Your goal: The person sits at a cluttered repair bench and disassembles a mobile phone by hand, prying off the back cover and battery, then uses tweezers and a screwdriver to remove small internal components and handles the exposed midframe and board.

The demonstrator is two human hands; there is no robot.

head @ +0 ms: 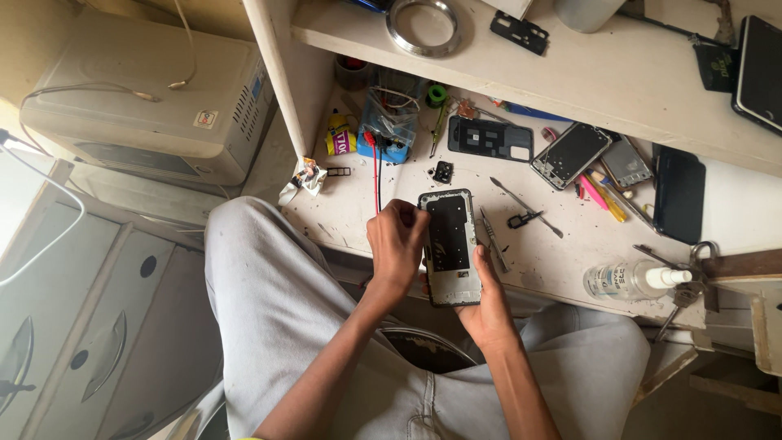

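Observation:
An opened phone (450,244) with its back cover off lies face down at the workbench's front edge. My right hand (489,297) cups it from below and from the right. My left hand (397,240) rests on its upper left edge, fingers bent and pinching at the frame near the top corner. Whether those fingers hold a small part or tool is hidden. Tweezers (493,238) lie just right of the phone.
On the white workbench (562,261) lie a black back cover (489,138), another phone frame (570,153), a dark phone (678,194), a screwdriver (525,206), a clear bottle (631,280) and red wires (377,175). A shelf (619,73) runs above. A beige machine (147,90) stands at left.

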